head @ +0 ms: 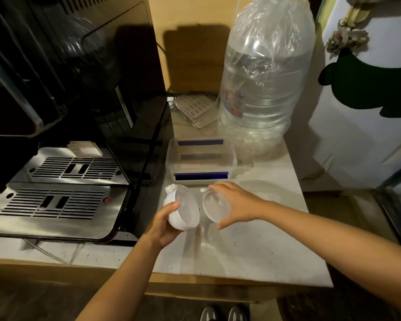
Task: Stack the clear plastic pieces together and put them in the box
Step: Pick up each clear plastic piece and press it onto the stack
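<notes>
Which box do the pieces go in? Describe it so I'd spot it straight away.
Find the huge water bottle at the back of the counter. Just in front of it sits a clear rectangular box, open and empty. Its dark blue clips set it apart from the round pieces in the hands.

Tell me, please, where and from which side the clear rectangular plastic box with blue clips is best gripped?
Probably by its two short end walls, from above. The clear rectangular plastic box sits open and upright on the counter, with blue clips along its long sides. The black machine stands close on its left, so coming down from above looks easier.
</notes>
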`<state>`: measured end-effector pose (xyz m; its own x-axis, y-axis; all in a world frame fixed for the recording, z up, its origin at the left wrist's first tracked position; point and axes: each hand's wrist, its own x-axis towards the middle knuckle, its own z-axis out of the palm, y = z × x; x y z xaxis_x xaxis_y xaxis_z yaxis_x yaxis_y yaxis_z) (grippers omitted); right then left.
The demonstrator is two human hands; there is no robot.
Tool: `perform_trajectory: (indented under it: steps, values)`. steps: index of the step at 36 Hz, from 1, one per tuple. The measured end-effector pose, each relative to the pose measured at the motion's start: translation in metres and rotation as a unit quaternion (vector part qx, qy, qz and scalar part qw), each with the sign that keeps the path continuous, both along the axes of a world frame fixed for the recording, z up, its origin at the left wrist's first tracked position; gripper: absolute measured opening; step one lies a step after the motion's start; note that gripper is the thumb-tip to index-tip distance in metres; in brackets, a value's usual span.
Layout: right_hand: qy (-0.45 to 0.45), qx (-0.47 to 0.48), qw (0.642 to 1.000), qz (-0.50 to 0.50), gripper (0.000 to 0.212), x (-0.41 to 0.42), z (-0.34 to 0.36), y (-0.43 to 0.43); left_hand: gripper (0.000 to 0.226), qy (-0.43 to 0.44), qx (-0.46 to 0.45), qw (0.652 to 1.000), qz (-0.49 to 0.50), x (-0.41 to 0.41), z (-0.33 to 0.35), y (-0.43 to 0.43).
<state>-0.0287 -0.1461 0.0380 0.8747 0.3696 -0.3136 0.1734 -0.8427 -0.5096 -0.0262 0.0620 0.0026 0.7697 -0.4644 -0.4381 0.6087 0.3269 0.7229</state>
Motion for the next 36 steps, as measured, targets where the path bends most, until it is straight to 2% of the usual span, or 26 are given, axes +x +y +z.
perform_trajectory:
  steps: [4, 10, 16, 21, 26, 36]
  values:
    - [-0.029, 0.066, 0.997, -0.030, 0.102, 0.004, 0.017, -0.002, 0.110, -0.019, -0.018, 1.000, -0.008, 0.004, 0.008, -0.010]
    - [-0.057, 0.132, 0.988, -0.056, 0.102, 0.005, 0.038, 0.000, 0.087, -0.073, -0.051, 0.995, -0.052, 0.013, 0.015, -0.024]
    - [-0.043, 0.180, 0.980, -0.068, 0.100, 0.005, 0.049, 0.002, 0.068, -0.110, -0.087, 0.988, -0.072, 0.016, 0.027, -0.038]
    - [-0.041, 0.188, 0.979, -0.064, 0.098, 0.005, 0.051, 0.003, 0.082, -0.095, -0.073, 0.991, -0.067, 0.021, 0.032, -0.047]
    - [-0.041, 0.206, 0.975, -0.066, 0.100, 0.008, 0.051, 0.003, 0.078, -0.110, -0.083, 0.988, -0.073, 0.024, 0.037, -0.051]
    - [-0.036, 0.213, 0.976, -0.037, 0.101, 0.014, 0.054, 0.003, 0.088, -0.108, -0.083, 0.988, -0.072, 0.030, 0.042, -0.053]
